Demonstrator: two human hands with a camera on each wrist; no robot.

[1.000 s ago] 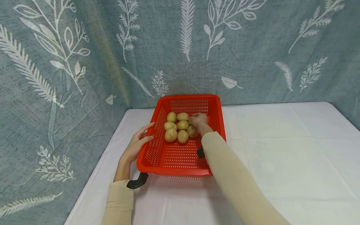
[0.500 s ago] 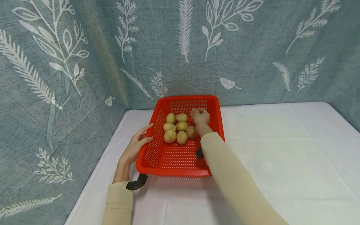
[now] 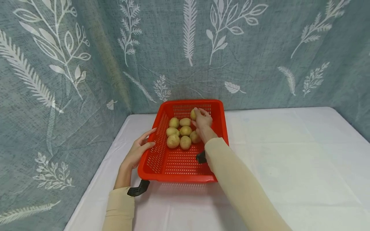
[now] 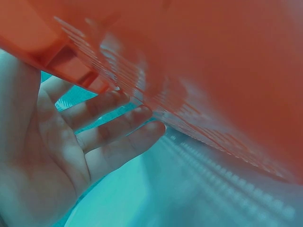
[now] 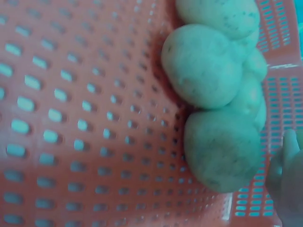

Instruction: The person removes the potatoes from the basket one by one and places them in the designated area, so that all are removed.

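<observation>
The left hand (image 3: 136,153), fingers straight, braces the red basket (image 3: 162,166) at its nine o'clock wall, apparently steadying it, while the right hand (image 3: 203,120) pinches a potato (image 3: 193,114) lifted toward twelve o'clock above six others.

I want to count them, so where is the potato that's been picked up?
In the head view, the right hand pinches the potato over the red basket's far end, just beyond the other potatoes.

Potatoes (image 5: 203,71) lie bunched against the perforated wall of the red basket (image 5: 71,118) (its floor is slotted too), with fingers (image 5: 289,189) showing at the lower right edge.
</observation>
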